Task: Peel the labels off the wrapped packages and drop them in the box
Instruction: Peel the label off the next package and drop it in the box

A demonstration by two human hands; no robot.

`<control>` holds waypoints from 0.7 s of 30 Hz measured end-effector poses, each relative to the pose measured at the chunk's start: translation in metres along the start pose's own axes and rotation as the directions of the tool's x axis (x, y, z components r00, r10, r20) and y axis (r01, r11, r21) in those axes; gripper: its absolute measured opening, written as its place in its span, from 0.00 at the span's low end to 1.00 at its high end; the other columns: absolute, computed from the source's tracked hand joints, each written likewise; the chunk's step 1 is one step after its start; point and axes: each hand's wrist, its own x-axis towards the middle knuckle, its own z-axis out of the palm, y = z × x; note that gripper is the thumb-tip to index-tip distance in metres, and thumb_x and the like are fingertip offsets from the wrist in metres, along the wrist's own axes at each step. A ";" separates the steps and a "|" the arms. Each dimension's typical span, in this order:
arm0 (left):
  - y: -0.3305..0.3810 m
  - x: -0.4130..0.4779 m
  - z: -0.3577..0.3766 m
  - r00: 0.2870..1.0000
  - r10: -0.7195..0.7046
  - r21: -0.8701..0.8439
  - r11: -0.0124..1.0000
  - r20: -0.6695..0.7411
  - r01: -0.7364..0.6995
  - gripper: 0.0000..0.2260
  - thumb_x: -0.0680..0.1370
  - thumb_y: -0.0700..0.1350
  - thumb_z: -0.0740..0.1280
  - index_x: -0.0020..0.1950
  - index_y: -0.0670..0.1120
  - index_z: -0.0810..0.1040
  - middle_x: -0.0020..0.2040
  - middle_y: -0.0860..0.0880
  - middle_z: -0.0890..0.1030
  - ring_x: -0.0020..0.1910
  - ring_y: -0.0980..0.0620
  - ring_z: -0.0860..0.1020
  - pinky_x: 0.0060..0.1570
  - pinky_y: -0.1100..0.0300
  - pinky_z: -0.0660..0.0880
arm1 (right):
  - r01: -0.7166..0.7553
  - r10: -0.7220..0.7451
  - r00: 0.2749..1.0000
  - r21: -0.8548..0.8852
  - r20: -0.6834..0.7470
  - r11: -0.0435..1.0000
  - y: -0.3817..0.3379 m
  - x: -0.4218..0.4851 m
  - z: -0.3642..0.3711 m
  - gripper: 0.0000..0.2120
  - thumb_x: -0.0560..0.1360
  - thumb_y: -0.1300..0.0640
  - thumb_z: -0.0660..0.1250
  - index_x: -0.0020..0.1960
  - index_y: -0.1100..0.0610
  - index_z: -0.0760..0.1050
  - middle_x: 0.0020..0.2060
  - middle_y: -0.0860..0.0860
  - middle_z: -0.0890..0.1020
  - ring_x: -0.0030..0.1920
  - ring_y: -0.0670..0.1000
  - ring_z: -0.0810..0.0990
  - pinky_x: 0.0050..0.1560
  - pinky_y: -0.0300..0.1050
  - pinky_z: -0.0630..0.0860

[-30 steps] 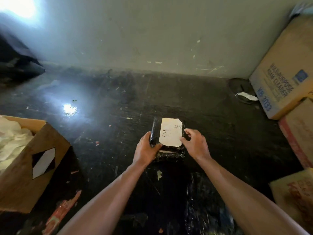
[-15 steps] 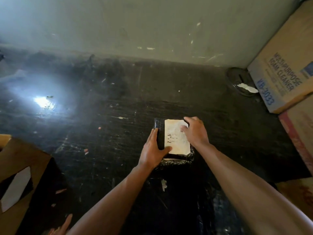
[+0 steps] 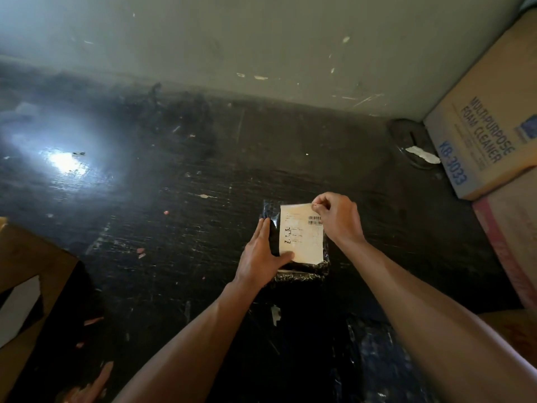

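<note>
A small package wrapped in black plastic point(image 3: 302, 271) lies on the dark floor in the middle of the view. A pale printed label point(image 3: 300, 235) with a barcode covers most of its top. My left hand point(image 3: 261, 257) lies flat on the package's left side, thumb pressing the label's lower left corner. My right hand point(image 3: 337, 218) pinches the label's far right corner between thumb and forefinger. A brown cardboard box point(image 3: 32, 274) stands at the left edge, only partly in view.
Stacked cardboard cartons point(image 3: 488, 135) marked "multipurpose foam cleaner" fill the right side. A dark round object with a paper scrap point(image 3: 418, 149) lies by the wall. More black-wrapped plastic point(image 3: 369, 350) sits near me. Paper scraps dot the floor; a grey wall point(image 3: 261, 39) rises behind.
The package now lies flat on the floor. My left hand went from gripping its side to pressing it down; my right hand moved up to the label's far corner and pinched it.
</note>
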 end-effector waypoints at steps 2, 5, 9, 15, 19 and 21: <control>0.001 0.000 -0.001 1.000 -0.013 0.000 1.000 0.001 0.013 0.47 0.71 0.56 0.75 0.81 0.49 0.49 0.81 0.51 0.52 0.77 0.48 0.58 0.72 0.48 0.61 | 0.015 -0.014 1.000 0.027 -0.018 1.000 -0.004 -0.005 -0.010 0.03 0.78 0.58 0.69 0.46 0.53 0.81 0.43 0.45 0.82 0.43 0.44 0.81 0.41 0.40 0.79; 0.003 -0.001 -0.004 1.000 -0.018 0.012 1.000 0.017 0.018 0.48 0.72 0.56 0.75 0.81 0.49 0.49 0.81 0.51 0.53 0.77 0.48 0.58 0.73 0.47 0.60 | 0.031 -0.030 0.999 0.047 -0.026 0.998 -0.006 -0.015 -0.022 0.02 0.77 0.57 0.70 0.47 0.54 0.81 0.43 0.45 0.82 0.44 0.43 0.81 0.40 0.36 0.77; 0.002 -0.004 -0.009 0.999 0.027 0.039 0.999 0.030 -0.028 0.48 0.71 0.56 0.75 0.81 0.47 0.49 0.81 0.49 0.52 0.77 0.47 0.58 0.72 0.46 0.61 | 0.020 -0.017 0.999 0.086 -0.039 0.996 -0.006 -0.024 -0.027 0.02 0.77 0.58 0.70 0.48 0.55 0.81 0.45 0.46 0.83 0.46 0.44 0.81 0.38 0.33 0.74; -0.009 -0.010 -0.015 0.981 0.171 0.124 0.975 0.090 -0.182 0.47 0.69 0.54 0.77 0.80 0.50 0.52 0.81 0.54 0.51 0.78 0.52 0.54 0.73 0.47 0.62 | 0.021 -0.019 0.999 0.067 -0.031 0.998 -0.009 -0.024 -0.029 0.03 0.78 0.58 0.69 0.49 0.55 0.82 0.46 0.47 0.84 0.46 0.44 0.81 0.40 0.34 0.75; -0.016 -0.010 -0.014 0.975 0.199 0.150 0.965 0.099 -0.213 0.44 0.70 0.49 0.77 0.80 0.49 0.55 0.80 0.54 0.53 0.77 0.52 0.58 0.71 0.50 0.66 | 0.021 -0.020 1.000 0.075 -0.014 0.997 -0.009 -0.023 -0.031 0.02 0.78 0.58 0.69 0.48 0.55 0.81 0.45 0.47 0.84 0.44 0.42 0.81 0.38 0.31 0.72; -0.017 -0.008 -0.014 0.976 0.199 0.147 0.966 0.092 -0.211 0.43 0.70 0.49 0.77 0.79 0.49 0.57 0.80 0.54 0.54 0.76 0.51 0.61 0.70 0.50 0.68 | 0.026 -0.025 1.000 0.080 -0.013 0.996 -0.010 -0.024 -0.036 0.02 0.78 0.58 0.69 0.47 0.55 0.81 0.45 0.47 0.84 0.44 0.42 0.81 0.36 0.30 0.72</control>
